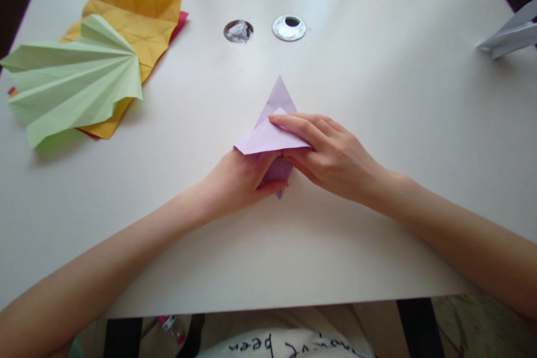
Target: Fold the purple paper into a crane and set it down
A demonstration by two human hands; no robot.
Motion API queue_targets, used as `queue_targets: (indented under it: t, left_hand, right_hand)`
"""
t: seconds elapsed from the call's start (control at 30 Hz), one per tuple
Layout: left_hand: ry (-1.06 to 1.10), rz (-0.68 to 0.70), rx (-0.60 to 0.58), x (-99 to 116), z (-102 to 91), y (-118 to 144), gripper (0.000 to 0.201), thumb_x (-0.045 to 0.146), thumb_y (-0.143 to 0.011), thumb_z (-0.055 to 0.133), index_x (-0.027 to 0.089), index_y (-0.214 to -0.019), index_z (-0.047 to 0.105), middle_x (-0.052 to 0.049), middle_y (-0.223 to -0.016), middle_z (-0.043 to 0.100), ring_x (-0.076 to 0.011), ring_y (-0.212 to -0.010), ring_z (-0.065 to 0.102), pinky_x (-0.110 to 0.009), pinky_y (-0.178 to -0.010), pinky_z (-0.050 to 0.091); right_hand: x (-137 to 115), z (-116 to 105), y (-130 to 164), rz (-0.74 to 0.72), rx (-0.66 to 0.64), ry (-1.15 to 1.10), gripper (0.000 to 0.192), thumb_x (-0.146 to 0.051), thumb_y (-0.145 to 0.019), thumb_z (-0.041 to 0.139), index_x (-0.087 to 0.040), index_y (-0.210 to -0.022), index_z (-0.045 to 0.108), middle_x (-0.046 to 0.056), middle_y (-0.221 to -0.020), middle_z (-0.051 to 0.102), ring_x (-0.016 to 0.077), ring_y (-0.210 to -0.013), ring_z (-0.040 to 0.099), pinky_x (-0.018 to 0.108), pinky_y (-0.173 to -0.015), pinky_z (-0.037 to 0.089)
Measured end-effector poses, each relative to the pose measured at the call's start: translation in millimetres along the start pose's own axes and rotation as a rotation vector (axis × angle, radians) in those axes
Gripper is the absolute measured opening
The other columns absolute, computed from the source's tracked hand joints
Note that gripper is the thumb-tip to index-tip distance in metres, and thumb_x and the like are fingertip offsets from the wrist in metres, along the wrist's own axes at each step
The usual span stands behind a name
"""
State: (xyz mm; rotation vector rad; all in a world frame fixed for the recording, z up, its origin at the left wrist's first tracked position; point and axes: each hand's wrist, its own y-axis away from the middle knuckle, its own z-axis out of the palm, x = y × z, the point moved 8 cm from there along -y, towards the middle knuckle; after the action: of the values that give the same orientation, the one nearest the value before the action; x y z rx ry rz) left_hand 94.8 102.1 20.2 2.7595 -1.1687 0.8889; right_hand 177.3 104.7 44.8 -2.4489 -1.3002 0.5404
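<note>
A folded sheet of lilac paper (272, 137) lies on the white table in front of me, one point facing away and another toward me. A raised triangular flap in its middle stands over part of my left hand (247, 170). The left fingers reach under that flap and are mostly hidden; the left thumb presses on the lower part of the paper. From the right, my right hand (323, 148) grips the flap, its fingers on top near the flap's peak and its thumb underneath.
Pleated pale green paper (84, 81) rests on creased yellow paper (138, 17) at the left, with red paper (179, 25) showing beneath. Two round cable holes, one with a metal ring (279, 29), sit in the white table (377, 67). Folded white paper (514, 33) stands at the far right.
</note>
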Motion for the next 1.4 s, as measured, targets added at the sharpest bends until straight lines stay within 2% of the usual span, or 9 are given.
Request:
queue_targets:
  t: [0.17,0.37,0.7,1.03,1.4]
  left_hand:
    - [-0.006,0.007,-0.026,2.5,-1.1,-0.3,0.043,0.023,-0.075,0.064,0.015,-0.113,0.046,-0.012,-0.121,0.053,-0.0298,-0.116,0.049,-0.042,-0.086,0.050]
    - [0.008,-0.041,-0.059,-2.0,1.2,0.5,0.038,0.026,-0.076,0.062,0.015,-0.110,0.049,-0.010,-0.114,0.057,-0.0272,-0.107,0.054,-0.040,-0.084,0.050]
    - [-0.005,-0.088,-0.084,-4.9,4.1,1.9,0.044,0.029,-0.076,0.062,0.013,-0.114,0.049,-0.014,-0.118,0.056,-0.0294,-0.112,0.052,-0.042,-0.088,0.048]
    - [0.026,-0.090,-0.085,-4.2,3.0,0.5,0.039,0.029,-0.076,0.062,0.017,-0.111,0.049,-0.012,-0.118,0.056,-0.0296,-0.114,0.051,-0.043,-0.088,0.049]
    - [0.029,-0.096,-0.098,-3.8,2.8,0.1,0.038,0.028,-0.077,0.060,0.017,-0.111,0.050,-0.012,-0.116,0.057,-0.0289,-0.112,0.052,-0.041,-0.088,0.049]
  right_hand:
    - [-1.7,-1.3,-0.3,-0.027,0.001,0.045,0.035,-0.009,-0.085,0.044,-0.017,-0.118,0.050,0.011,-0.130,0.050,0.0245,-0.116,0.048,0.041,-0.094,0.044]
    - [0.5,-2.3,-2.3,-0.013,-0.048,0.057,0.032,-0.011,-0.085,0.045,-0.020,-0.115,0.052,0.009,-0.130,0.049,0.0258,-0.117,0.047,0.045,-0.093,0.043]
    - [-1.7,-0.5,-0.2,-0.002,-0.017,0.119,0.028,-0.010,-0.083,0.048,-0.016,-0.109,0.054,0.012,-0.126,0.053,0.0261,-0.112,0.051,0.042,-0.089,0.047]
    - [-0.6,0.3,0.1,0.032,-0.020,0.107,0.037,-0.010,-0.084,0.044,-0.020,-0.118,0.050,0.010,-0.127,0.052,0.0261,-0.112,0.050,0.044,-0.089,0.046]
    - [-1.4,0.6,-0.6,0.028,-0.027,0.117,0.037,-0.009,-0.083,0.043,-0.017,-0.118,0.050,0.012,-0.126,0.053,0.0261,-0.111,0.050,0.043,-0.090,0.046]
